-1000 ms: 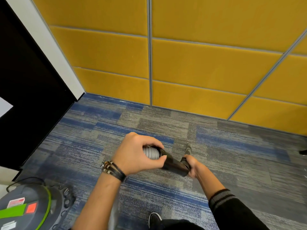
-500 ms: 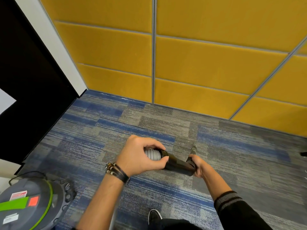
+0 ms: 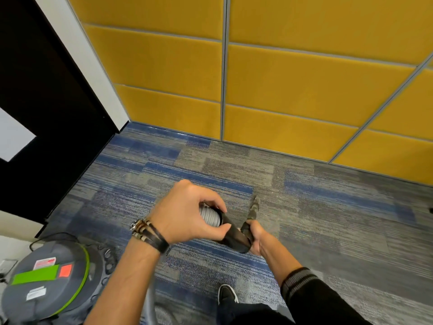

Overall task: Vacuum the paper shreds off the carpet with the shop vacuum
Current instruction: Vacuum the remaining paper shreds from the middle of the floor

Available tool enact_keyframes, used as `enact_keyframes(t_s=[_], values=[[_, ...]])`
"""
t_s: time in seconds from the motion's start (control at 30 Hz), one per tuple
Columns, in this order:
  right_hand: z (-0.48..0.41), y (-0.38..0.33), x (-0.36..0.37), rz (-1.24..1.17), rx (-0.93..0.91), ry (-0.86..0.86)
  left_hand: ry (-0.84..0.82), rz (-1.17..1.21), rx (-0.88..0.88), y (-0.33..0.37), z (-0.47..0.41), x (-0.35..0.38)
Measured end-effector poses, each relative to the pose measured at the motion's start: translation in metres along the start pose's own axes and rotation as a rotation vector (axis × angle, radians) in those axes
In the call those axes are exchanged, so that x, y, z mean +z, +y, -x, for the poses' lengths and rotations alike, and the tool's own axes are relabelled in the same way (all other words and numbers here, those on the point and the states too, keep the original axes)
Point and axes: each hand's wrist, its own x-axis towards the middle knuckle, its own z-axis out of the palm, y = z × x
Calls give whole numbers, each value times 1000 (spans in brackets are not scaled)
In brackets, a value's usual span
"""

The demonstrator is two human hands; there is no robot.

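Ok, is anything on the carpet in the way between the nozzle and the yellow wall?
Nothing visible. With the left hand gripping the hose and the right hand the nozzle, the carpet from its tip to the yellow wall shows no obstacle. The shop vacuum sits back left, off that path.

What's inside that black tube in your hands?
A grey ribbed hose enters the black tube at its open end, gripped by the left hand. The right hand holds the tube's other end. How deep the hose goes is hidden by the tube's wall.
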Motion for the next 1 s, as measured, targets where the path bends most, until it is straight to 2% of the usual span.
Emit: enact_keyframes(t_s=[0.1,0.23,0.33,0.5,0.83,1.0], values=[[6,12,12,17,7,-7,59,21,11,-7,19,-15],[18,-1,1,33,-76,23,145,78,1,-14,25,-11],[17,-17,-20,18,-110,112,96,83,-29,-16,18,11],[8,-40,-32,184,-65,167,92,134,-113,-19,-5,39],[4,7,23,19,7,-26,97,57,-53,-30,25,-23],[6,18,-3,-51,9,-38,67,81,4,-16,22,-7]])
